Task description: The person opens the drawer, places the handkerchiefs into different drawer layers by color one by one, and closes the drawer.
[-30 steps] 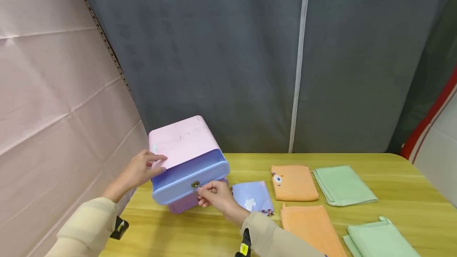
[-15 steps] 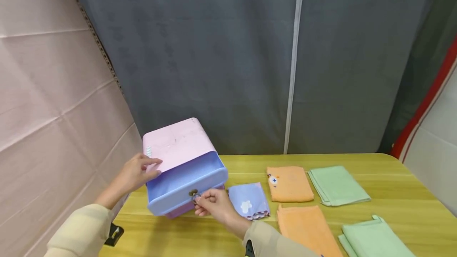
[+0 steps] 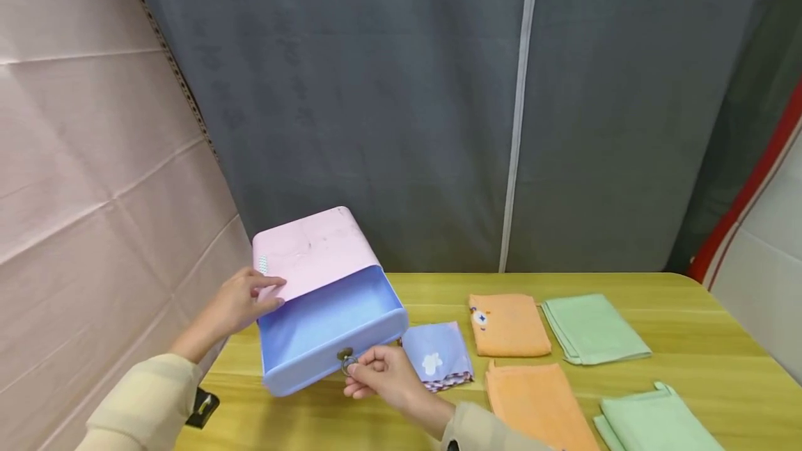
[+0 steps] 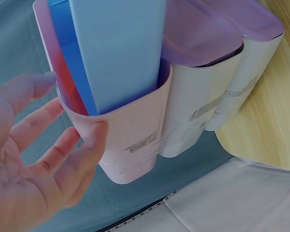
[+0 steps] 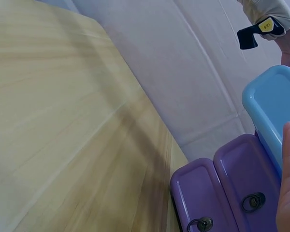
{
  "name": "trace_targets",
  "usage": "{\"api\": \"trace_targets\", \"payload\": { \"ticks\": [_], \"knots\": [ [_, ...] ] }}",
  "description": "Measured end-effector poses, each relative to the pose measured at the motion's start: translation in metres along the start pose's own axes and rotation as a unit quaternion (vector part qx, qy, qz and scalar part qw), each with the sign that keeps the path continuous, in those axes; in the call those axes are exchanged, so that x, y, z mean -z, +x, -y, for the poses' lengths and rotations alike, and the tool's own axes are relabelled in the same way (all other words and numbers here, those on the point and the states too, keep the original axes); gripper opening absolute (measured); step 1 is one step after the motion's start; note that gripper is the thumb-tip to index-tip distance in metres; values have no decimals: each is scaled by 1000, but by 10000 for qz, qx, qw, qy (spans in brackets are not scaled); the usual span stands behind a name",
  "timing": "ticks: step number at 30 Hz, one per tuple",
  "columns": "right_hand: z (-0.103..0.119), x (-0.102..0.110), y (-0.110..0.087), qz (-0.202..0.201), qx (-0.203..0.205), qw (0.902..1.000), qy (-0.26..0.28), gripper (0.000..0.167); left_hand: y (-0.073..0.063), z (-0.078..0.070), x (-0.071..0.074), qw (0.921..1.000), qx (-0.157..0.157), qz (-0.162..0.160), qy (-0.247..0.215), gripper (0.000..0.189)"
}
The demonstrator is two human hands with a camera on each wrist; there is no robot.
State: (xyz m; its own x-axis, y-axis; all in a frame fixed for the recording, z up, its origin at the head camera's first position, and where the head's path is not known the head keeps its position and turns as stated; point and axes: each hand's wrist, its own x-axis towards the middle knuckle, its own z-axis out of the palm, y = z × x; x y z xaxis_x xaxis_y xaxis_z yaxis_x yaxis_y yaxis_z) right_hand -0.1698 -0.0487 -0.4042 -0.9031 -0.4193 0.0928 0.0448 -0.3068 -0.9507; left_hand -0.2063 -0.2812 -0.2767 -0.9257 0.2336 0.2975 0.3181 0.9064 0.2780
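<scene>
A small drawer cabinet with a pink top [image 3: 316,249] stands at the left of the table, its blue top drawer [image 3: 332,350] pulled well out. The drawer's inner floor shows in the head view. My right hand [image 3: 388,376] pinches the metal ring pull [image 3: 349,366] on the drawer front between thumb and fingers. My left hand [image 3: 239,303] rests with relaxed fingers on the cabinet's left front edge; in the left wrist view its fingertips [image 4: 94,137] lie against the pink casing. Two purple drawers [image 5: 249,176] below are pushed in, each with a ring pull.
To the right of the cabinet lies a folded blue cloth [image 3: 438,353] with a white flower. Further right are two folded orange cloths [image 3: 510,326] [image 3: 541,406] and two folded green cloths [image 3: 595,329] [image 3: 658,420]. A grey curtain [image 3: 376,103] hangs behind the wooden table [image 3: 702,339].
My right hand has drawn the blue drawer further out toward me by its ring, uncovering more of the inside. My left hand has stayed on the cabinet edge.
</scene>
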Motion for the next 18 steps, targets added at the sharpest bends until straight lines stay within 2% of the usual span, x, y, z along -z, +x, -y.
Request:
{"api": "trace_targets", "payload": {
  "ticks": [13,18],
  "knots": [
    [9,-3,-13,465,277,9985,-55,18,-1,0,-1,9999,110,7,-24,32],
    [11,-4,-16,515,411,9978,-95,19,2,0,-2,9999,130,39,26,33]
  ]
}}
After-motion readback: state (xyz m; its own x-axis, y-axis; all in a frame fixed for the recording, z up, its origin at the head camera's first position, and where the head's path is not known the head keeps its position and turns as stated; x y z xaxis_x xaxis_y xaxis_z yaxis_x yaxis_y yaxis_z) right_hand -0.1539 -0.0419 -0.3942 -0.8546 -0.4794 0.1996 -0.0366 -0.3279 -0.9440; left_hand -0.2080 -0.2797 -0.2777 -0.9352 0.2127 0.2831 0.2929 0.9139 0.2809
